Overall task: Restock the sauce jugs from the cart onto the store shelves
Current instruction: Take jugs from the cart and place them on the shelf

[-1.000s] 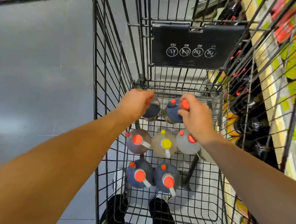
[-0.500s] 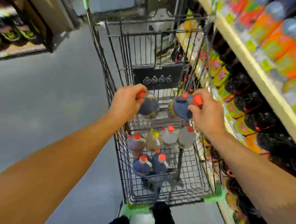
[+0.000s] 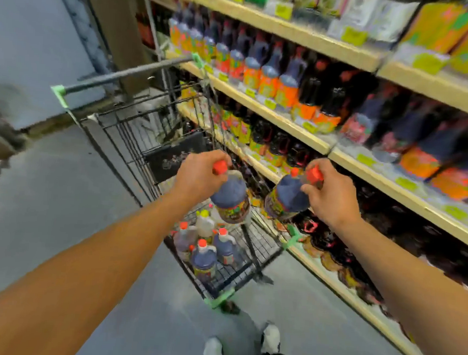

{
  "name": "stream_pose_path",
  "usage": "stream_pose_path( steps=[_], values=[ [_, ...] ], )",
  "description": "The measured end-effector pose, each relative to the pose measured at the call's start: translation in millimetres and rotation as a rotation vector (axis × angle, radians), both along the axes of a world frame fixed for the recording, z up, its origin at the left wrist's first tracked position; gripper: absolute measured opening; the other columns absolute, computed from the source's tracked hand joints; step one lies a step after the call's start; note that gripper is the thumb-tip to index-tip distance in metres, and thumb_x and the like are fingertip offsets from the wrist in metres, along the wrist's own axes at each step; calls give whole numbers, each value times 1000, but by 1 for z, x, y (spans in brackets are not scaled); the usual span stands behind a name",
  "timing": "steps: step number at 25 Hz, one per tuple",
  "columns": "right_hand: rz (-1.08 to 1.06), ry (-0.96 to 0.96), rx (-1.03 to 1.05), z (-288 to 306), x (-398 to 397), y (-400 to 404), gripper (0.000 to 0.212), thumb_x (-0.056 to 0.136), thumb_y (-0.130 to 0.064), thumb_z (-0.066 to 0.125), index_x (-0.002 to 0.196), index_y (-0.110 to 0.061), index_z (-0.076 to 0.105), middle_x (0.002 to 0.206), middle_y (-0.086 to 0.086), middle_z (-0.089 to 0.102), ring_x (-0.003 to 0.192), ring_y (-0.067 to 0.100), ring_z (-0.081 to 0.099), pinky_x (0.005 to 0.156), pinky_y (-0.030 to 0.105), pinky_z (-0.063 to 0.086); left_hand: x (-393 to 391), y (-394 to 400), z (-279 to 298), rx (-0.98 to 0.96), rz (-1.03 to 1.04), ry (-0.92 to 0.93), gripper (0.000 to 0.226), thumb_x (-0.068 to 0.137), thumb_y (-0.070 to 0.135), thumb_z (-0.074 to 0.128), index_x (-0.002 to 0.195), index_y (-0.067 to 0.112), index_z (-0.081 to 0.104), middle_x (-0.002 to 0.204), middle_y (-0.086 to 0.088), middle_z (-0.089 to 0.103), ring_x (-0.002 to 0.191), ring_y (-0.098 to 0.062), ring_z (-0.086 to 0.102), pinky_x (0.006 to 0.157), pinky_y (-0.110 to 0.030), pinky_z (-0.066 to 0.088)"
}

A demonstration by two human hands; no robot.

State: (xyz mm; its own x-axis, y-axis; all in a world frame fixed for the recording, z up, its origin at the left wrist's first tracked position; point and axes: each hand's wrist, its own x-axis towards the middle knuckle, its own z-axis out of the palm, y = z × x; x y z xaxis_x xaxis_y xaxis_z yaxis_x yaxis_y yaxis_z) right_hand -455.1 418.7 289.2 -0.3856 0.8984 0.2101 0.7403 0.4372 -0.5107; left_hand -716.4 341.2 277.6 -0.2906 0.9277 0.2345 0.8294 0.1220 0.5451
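At the bottom edge stand the person's white shoes [image 3: 271, 335] on the grey floor [image 3: 45, 205]. Both forearms reach forward over it. The left hand [image 3: 199, 175] grasps a dark sauce jug [image 3: 230, 198] by its top, fingers curled beside the red cap; the jug hangs clear above the cart [image 3: 175, 134]. The right hand [image 3: 330, 195] grasps a second dark jug [image 3: 286, 199] in the same way, at the neck next to its red cap, and this jug is tilted, held near the shelf side of the cart. The two held jugs are just beside each other, apart. Below them, inside the wire basket, several more jugs [image 3: 205, 251] stand upright: dark ones with red caps and a pale one with a yellow cap. The cart stands just beside the store shelves [image 3: 300, 126], its handle bar at the far end. The shelves carry rows of dark bottles with orange labels; detail is blurred.
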Motion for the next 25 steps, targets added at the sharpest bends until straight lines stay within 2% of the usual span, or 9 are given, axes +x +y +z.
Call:
stream_pose_path(
  steps=[5, 14, 18, 20, 25],
  values=[
    [-196, 43, -28, 12, 113, -51, 33, 84, -14, 67, 111, -23, 50, 90, 2, 63, 85, 32, 58, 68, 33, 41, 98, 9, 10, -59, -237, -31, 23, 79, 16, 70, 98, 29, 65, 98, 1, 68, 87, -22, 60, 73, -34, 49],
    [-482, 23, -14, 11, 308, -113, 35, 84, -18, 69, 114, -24, 51, 99, 7, 68, 93, 33, 61, 74, 32, 42, 289, 13, 16, -2, -477, 9, 23, 77, 17, 74, 94, 29, 64, 89, 2, 67, 83, -24, 59, 66, -36, 47],
    [-534, 30, 0, 11, 372, -126, 36, 83, -17, 70, 114, -22, 52, 98, 9, 68, 92, 34, 61, 74, 33, 43, 354, 23, 21, 28, -537, 29, 25, 76, 14, 73, 95, 27, 66, 92, 0, 70, 88, -26, 62, 73, -39, 50],
    [-563, 29, 7, 8, 398, -127, 36, 83, -17, 70, 113, -23, 52, 98, 9, 68, 93, 35, 61, 77, 37, 46, 382, 32, 25, 49, -566, 43, 25, 75, 13, 73, 97, 25, 67, 93, -1, 71, 89, -26, 62, 73, -34, 49],
    [-615, 79, 4, 0, 437, -112, 34, 83, -16, 71, 111, -23, 52, 97, 8, 68, 91, 33, 61, 76, 34, 45, 434, 71, 40, 94, -619, 92, 27, 75, 15, 72, 99, 27, 65, 92, -1, 68, 87, -24, 58, 69, -29, 42]
  ],
)
